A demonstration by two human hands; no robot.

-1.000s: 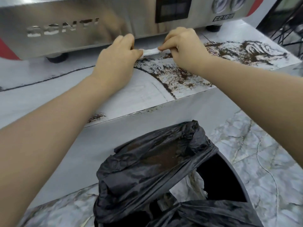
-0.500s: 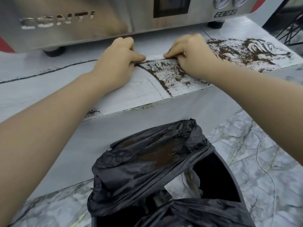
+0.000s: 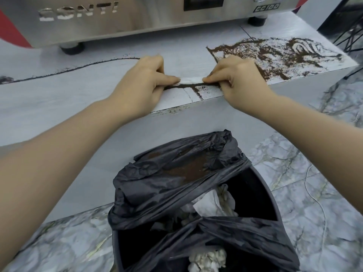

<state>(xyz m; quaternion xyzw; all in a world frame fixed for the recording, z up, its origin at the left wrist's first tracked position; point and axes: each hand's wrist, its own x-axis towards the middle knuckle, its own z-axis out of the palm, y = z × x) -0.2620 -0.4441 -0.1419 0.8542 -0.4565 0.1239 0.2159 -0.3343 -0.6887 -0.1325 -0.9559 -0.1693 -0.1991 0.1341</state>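
Left hand (image 3: 143, 83) and right hand (image 3: 237, 79) each pinch one end of the white paper strip (image 3: 191, 80), fingers (image 3: 213, 75) tight; strip now near the worktop (image 3: 59, 95) front edge, dragged back from the espresso machine (image 3: 137, 18) side a second ago; coffee grounds ridge (image 3: 196, 87) pushed ahead; one more pull likely tips it into the bin bag (image 3: 176, 173); right-hand grounds patch (image 3: 275, 54) untouched.

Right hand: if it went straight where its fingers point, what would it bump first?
Probably the left hand: the right hand points along the white strip both pinch, nothing else between them.
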